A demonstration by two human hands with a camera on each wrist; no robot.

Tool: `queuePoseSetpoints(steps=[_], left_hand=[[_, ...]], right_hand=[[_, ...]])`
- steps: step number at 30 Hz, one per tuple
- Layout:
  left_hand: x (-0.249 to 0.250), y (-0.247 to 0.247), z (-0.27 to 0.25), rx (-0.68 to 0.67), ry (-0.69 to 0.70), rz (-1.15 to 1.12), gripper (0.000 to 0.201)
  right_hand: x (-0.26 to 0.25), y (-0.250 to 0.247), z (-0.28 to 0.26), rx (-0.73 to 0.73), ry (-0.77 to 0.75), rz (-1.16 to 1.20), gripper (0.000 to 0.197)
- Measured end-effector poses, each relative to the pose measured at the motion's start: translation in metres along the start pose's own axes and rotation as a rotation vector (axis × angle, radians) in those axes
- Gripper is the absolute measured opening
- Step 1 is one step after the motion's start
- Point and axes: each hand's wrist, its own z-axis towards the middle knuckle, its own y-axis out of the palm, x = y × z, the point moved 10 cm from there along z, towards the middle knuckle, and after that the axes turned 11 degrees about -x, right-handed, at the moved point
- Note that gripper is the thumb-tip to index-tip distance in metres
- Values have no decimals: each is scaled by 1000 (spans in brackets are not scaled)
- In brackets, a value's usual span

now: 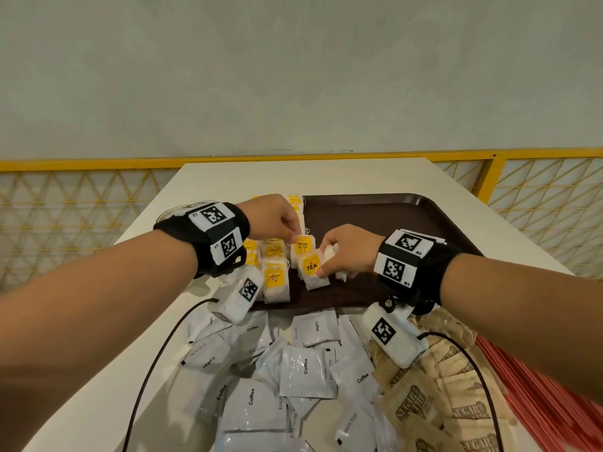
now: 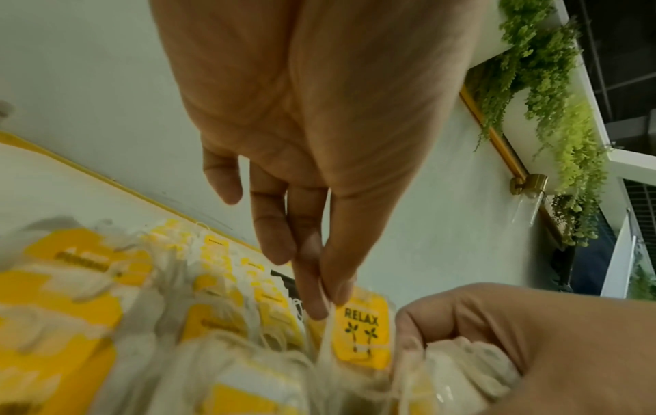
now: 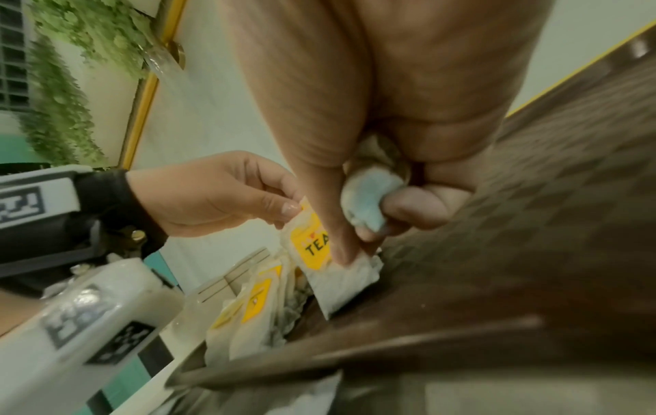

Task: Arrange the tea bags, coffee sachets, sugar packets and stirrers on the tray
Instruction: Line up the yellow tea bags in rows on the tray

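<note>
Together, over the brown tray (image 1: 385,210), the left hand (image 1: 274,216) pinched the "RELAX" tea bag (image 1: 302,247), while the right hand (image 1: 350,247) pinched the "TEA" tea bag (image 1: 311,267), clutching spare bags (image 3: 369,196).

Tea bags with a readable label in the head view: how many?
2: the RELAX bag at the left hand's fingertips, and the TEA bag just nearer, pinched by the right hand. Other labels are blurred or hidden.

Head-high overview; two close wrist views
</note>
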Motion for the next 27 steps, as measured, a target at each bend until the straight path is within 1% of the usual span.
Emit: queuePoseSetpoints(steps=[4,5,7,9,13,15,18,19,21,24,27], left_hand=[[5,6,2,-47,-7,45,14],[5,6,1,-46,-17,69,17],[1,1,0,-3,-40,101,25],[-4,-3,0,13,-53,98,29],[-2,13,3,-91,-22,153,30],[1,14,6,-77,-14,162,27],[-2,6,10,3,-54,149,19],[-4,4,10,11,-73,138,18],[-5,6,10,-14,-86,86,18],[-2,9,6,-59,-71,4,23],[1,10,4,-93,-70,3,20]], right_hand=[[1,6,2,7,-15,125,25],[2,6,1,7,-11,116,26],[4,3,-2,-8,-2,73,26],[5,-3,-4,-18,-3,51,23],[4,-17,-4,31,-9,-38,14],[3,-17,0,40,-8,-61,12],[0,-14,7,32,-10,-45,12],[-1,-12,9,28,-12,-27,11],[-2,-10,10,15,-22,3,12],[-3,-7,8,-27,-19,6,13],[0,-14,6,3,5,-10,8]])
